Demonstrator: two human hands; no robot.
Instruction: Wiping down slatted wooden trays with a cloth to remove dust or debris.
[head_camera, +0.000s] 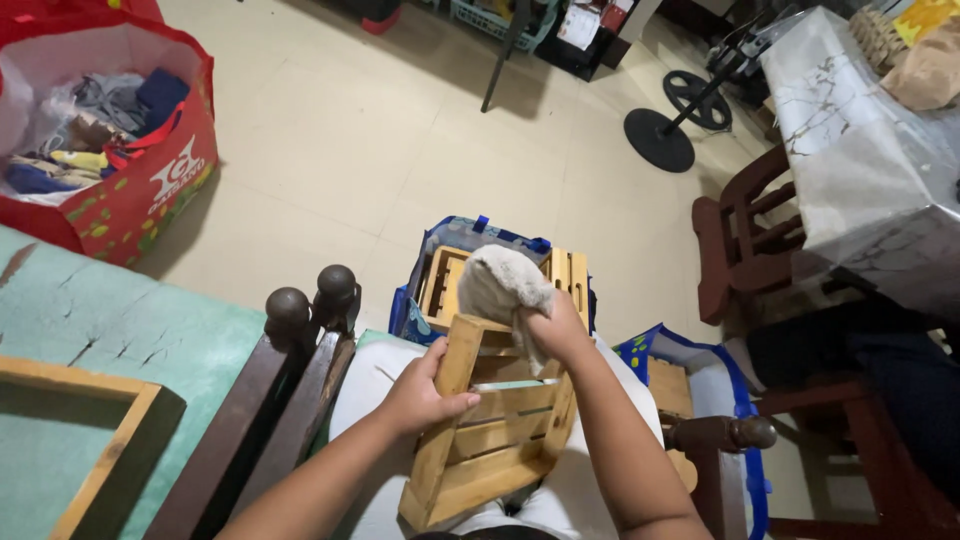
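A small wooden slatted crate (487, 430) rests tilted on my lap. My left hand (420, 393) grips its left side, thumb across a slat. My right hand (555, 330) holds a beige cloth (500, 285) bunched against the crate's upper edge. Just beyond my knees, another wooden crate (447, 285) sits inside a blue bag (440, 240) on the floor.
A red bag (130, 190) of clothes stands at far left. A dark wooden chair back (290, 390) and a green surface with a wooden frame (90, 440) lie at left. At right are a second blue bag (720, 380), wooden chairs (740, 240), a covered table (860, 170) and a fan base (660, 140).
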